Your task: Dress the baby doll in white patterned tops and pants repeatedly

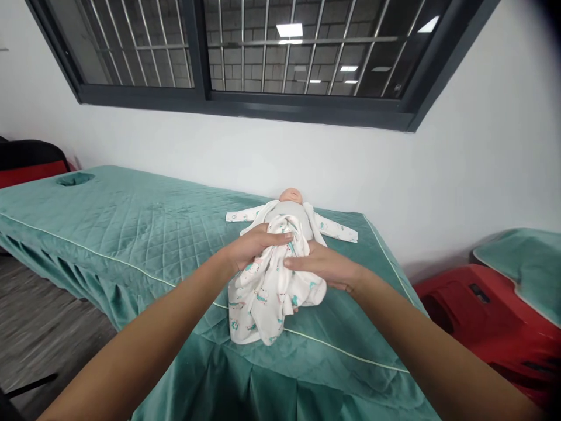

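Observation:
A baby doll (291, 195) lies on its back on the green quilted bed, its head toward the wall. Under it a white printed baby top (336, 227) is spread with both sleeves stretched out sideways. Over the doll's lower body, my left hand (258, 244) and my right hand (323, 266) grip a bunched white baby garment (263, 298) from either side, thumbs on top. Its cloth carries small teal and pink prints and hangs in folds toward the bed's front edge. Whether these are trousers I cannot tell. The doll's legs are hidden.
The bed (166, 228) has a face hole (75, 179) at its far left and a pale piped edge. A red plastic stool (477, 304) with green cloth (526, 269) stands at right. A red and black chair (33, 161) is at left. Behind is a barred window (298, 52).

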Tool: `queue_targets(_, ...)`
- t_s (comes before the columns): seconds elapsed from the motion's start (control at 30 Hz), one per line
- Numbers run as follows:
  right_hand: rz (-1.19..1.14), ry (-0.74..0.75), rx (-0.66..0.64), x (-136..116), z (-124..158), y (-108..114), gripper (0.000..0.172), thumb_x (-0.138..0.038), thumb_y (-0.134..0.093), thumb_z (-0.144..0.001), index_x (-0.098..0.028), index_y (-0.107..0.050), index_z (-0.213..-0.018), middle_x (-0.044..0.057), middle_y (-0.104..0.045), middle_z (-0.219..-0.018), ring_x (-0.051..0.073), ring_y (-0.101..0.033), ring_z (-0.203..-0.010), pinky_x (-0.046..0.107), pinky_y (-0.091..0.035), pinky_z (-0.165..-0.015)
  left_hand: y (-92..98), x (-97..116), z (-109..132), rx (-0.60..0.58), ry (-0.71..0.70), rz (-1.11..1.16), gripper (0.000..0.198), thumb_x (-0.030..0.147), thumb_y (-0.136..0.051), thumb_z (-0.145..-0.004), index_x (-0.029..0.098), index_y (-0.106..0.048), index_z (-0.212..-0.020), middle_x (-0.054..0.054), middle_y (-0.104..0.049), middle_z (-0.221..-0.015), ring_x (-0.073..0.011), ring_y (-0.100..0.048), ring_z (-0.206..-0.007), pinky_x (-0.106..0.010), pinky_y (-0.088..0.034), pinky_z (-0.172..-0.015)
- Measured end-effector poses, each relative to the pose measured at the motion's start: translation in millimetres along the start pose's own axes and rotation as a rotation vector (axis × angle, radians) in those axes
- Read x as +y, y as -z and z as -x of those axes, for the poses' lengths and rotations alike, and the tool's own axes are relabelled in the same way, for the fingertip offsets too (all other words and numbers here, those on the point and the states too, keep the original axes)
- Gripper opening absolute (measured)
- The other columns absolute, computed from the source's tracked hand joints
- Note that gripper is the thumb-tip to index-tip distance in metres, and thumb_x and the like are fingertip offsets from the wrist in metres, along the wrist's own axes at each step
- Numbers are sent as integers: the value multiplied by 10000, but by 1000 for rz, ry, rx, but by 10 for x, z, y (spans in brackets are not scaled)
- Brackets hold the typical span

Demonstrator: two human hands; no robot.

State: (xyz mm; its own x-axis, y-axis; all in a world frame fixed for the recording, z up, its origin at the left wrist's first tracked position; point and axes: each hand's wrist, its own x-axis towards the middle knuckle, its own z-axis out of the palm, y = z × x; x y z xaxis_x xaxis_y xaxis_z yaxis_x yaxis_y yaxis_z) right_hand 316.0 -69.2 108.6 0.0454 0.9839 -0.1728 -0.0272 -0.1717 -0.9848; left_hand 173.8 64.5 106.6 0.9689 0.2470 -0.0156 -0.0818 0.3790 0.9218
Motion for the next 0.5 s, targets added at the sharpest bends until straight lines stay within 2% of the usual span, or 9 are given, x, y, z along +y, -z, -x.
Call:
queue_targets(0.1,-113,90,195,24,-59,-43,438,-449,-763,-786,-159,-706,-1108,101,-757,-1022,227,-718,-887,340,-573,-828,43,-68,24,-15,6,-18,440,381,-786,-763,122,-696,-1106,-140,-737,-1038,-232,-710,-893,-344,-555,-838)
queue_targets(0.17,-229,139,301,24,-91,-67,431,-448,-739,-814,-166,-688,-1136,104,-746,-1074,224,-713,-928,328,-572,-845,79,-89,59,-94,100,-97,474,325,-840,-703,137,-698,-1114,-131,-734,-1079,-236,-703,-938,-344,-554,-857)
queue_targets(0.23,-310,145,333,33,-101,-85,438,-461,-722,-828,-168,-676,-1151,110,-737,-1106,234,-709,-951,332,-579,-837,112,-92,92,-171,221,-191,536,258,-885,-630,140,-697,-1118,-130,-733,-1088,-251,-700,-949,-367,-559,-860)
queue_targets(0.3,-343,124,316,58,-81,-89,462,-491,-698,-841,-163,-667,-1164,119,-733,-1114,244,-710,-951,345,-585,-823,139,-101,108,-178,252,-211,563,251,-887,-625,142,-686,-1140,-129,-732,-1093,-255,-698,-961,-378,-557,-875)
queue_targets(0.37,-316,96,256,95,-35,-76,485,-508,-695,-838,-156,-664,-1171,123,-737,-1094,242,-715,-932,340,-586,-803,157,-132,106,-109,173,-131,551,298,-860,-674,140,-669,-1167,-130,-733,-1088,-246,-701,-957,-367,-551,-887)
queue_targets(0.43,-237,27,116,130,22,-54,499,-486,-736,-806,-143,-674,-1163,126,-742,-1066,243,-719,-924,331,-585,-789,159,-185,94,-37,81,-20,525,347,-824,-722,122,-663,-1168,-142,-739,-1053,-244,-708,-924,-359,-554,-873)
queue_targets(0.5,-144,-56,-64,153,66,-36,506,-424,-792,-760,-135,-684,-1161,125,-744,-1063,247,-719,-941,331,-581,-806,131,-245,88,-5,54,57,508,364,-807,-735,98,-665,-1145,-153,-745,-995,-253,-716,-868,-362,-566,-825)
